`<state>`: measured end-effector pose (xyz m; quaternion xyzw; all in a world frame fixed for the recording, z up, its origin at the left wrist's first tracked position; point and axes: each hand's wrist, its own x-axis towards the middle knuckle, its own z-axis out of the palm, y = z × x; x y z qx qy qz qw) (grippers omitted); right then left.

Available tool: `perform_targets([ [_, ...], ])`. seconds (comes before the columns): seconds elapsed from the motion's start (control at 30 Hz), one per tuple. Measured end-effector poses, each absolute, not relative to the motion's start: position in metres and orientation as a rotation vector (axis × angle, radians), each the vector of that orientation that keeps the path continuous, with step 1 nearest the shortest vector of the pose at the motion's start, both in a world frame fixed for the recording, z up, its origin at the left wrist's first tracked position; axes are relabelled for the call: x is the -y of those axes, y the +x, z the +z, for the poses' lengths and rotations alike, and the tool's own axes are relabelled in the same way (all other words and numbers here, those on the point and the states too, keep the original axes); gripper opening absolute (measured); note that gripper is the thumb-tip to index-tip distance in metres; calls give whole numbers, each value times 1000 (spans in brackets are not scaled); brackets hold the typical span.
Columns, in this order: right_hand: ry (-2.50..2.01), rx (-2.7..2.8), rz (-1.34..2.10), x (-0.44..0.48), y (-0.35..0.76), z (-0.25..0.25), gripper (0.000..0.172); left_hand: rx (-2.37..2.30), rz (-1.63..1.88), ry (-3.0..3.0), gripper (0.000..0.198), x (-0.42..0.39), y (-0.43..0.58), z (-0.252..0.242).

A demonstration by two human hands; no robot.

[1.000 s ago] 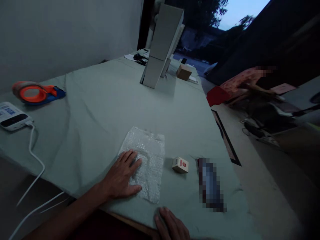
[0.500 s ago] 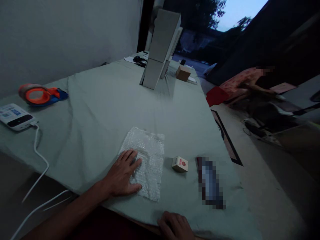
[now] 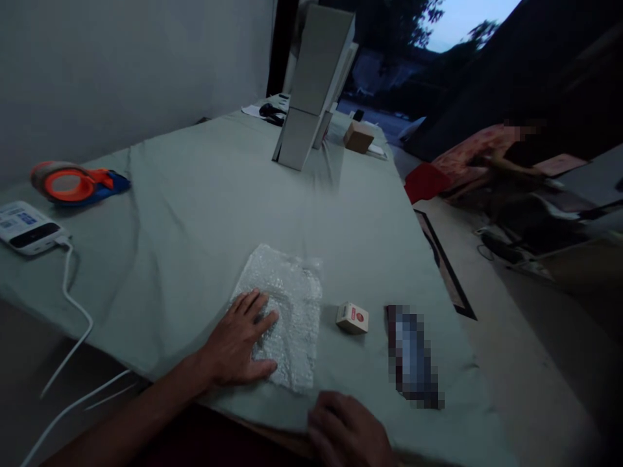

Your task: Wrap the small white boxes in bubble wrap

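A sheet of clear bubble wrap (image 3: 292, 324) lies flat near the front edge of the table. My left hand (image 3: 241, 340) rests palm down on its left part, fingers spread. At the front edge, just below the wrap's lower right corner, is my right hand (image 3: 348, 428). Its fingers are curled in, and no object shows in them. Right of the wrap stands a small whitish box (image 3: 352, 318) with a red mark, apart from both hands. Further right lies a flat item blurred by pixels (image 3: 413, 357); its kind cannot be made out.
An orange and blue tape dispenser (image 3: 73, 185) and a white device (image 3: 32, 227) with a white cable (image 3: 78, 305) are at the left. Tall pale boxes (image 3: 316, 84) and a brown carton (image 3: 359, 137) stand farther back. A person (image 3: 479, 155) sits beyond the table's right side.
My right hand has come up a little over the table edge, closer to the bubble wrap. My left hand stays on the wrap. The view has shifted slightly.
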<state>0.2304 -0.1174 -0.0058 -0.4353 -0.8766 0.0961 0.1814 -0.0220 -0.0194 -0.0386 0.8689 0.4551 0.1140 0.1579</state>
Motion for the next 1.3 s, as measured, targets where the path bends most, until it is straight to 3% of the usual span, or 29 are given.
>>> perform_targets([
  [0.2,-1273,2449,247,40,172,41,23,-1292,404,2510,78,20,-22,-41],
  [0.33,-1243,2635,282,-3,149,19,30,-1275,421,2496,78,19,-20,-41],
  [0.43,-1265,2677,270,-11,164,-8,22,-1310,393,2458,83,20,-19,-41],
  [0.63,-1251,2599,159,2,207,-29,42,-1319,330,2436,85,19,-19,-36],
  [0.8,-1220,2584,199,-5,202,-26,40,-1383,355,2453,69,14,-4,-27],
  [1.0,-1193,2521,124,-5,214,-13,29,-1305,304,2471,85,12,9,-35],
  [1.17,-1552,2325,-169,0,271,-5,49,-1289,302,2484,89,12,6,-38],
  [1.3,-1817,2255,-21,2,296,-2,36,-1301,305,2461,91,12,7,-39],
])
